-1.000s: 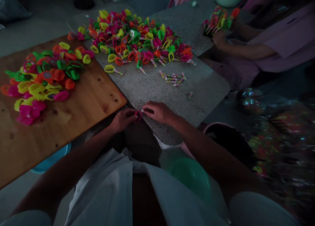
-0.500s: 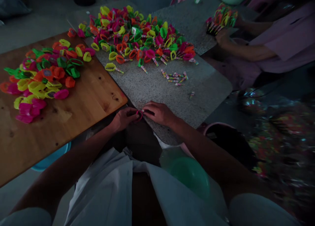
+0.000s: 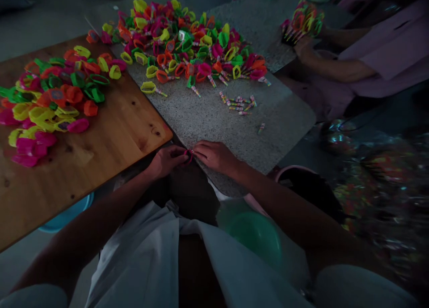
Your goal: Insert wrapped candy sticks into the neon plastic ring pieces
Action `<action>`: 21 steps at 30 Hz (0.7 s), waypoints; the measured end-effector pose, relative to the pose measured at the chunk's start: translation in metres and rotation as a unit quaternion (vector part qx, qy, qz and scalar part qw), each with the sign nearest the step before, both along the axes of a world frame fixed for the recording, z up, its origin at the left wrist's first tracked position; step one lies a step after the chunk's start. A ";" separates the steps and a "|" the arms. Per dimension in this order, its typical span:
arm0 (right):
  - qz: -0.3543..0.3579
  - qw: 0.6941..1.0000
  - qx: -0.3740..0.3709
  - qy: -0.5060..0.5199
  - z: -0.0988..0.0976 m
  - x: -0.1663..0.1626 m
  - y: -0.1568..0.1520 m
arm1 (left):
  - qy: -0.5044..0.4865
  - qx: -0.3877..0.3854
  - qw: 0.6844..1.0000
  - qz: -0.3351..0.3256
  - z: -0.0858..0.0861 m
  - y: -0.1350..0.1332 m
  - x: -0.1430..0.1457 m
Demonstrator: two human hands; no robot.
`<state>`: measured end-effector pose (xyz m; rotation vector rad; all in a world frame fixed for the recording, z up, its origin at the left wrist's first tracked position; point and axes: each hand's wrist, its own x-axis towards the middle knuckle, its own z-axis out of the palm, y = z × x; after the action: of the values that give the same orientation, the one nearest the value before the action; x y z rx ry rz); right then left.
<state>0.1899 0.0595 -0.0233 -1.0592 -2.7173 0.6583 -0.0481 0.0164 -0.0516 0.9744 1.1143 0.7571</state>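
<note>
Between my two hands, at the gap where the tables meet, is a dark pink plastic toy watch [image 3: 188,157] with a looped band. My left hand [image 3: 166,162] is closed, pinching the band between thumb and fingers. My right hand [image 3: 216,156] rests over the edge of the stone table with its fingers pinched together against the watch. A tiny pale tip shows at those fingertips, apparently the end of a small patterned tube; the fingers hide most of it. Beyond my right hand lie several loose patterned tubes [image 3: 237,104], and one more tube [image 3: 261,128] sits apart, nearer me.
Neon toy watches [image 3: 53,104] are heaped on the wooden table [image 3: 110,151]. A bigger heap of watches with tubes attached [image 3: 187,44] covers the back of the speckled stone table [image 3: 201,116]. At right, a co-worker's hands [image 3: 306,44] hold a bunch of them. Clear plastic bags [image 3: 385,178] lie below.
My view has shifted slightly, moving the left heap leftward. My fingers have drawn closer together at the watch, and less of the pale tip shows. Both hands keep their grip.
</note>
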 end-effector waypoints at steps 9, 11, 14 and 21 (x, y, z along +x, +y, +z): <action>0.045 0.997 0.055 -0.020 0.000 0.002 0.006 | -0.005 -0.018 0.999 0.045 -0.003 -0.004 0.005; 0.050 0.997 0.048 -0.027 0.000 0.002 0.008 | 0.000 -0.022 0.999 0.050 -0.004 -0.004 0.006; 0.048 0.997 0.039 -0.036 0.001 -0.001 0.008 | 0.004 -0.029 0.998 0.050 -0.004 -0.003 0.006; 0.002 0.997 0.029 -0.066 0.003 -0.002 0.000 | 0.011 0.008 0.999 0.042 -0.003 0.001 0.004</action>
<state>0.1881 0.0598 -0.0200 -1.1224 -2.8311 0.5235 -0.0441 0.0172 -0.0544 0.9566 1.1758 0.8256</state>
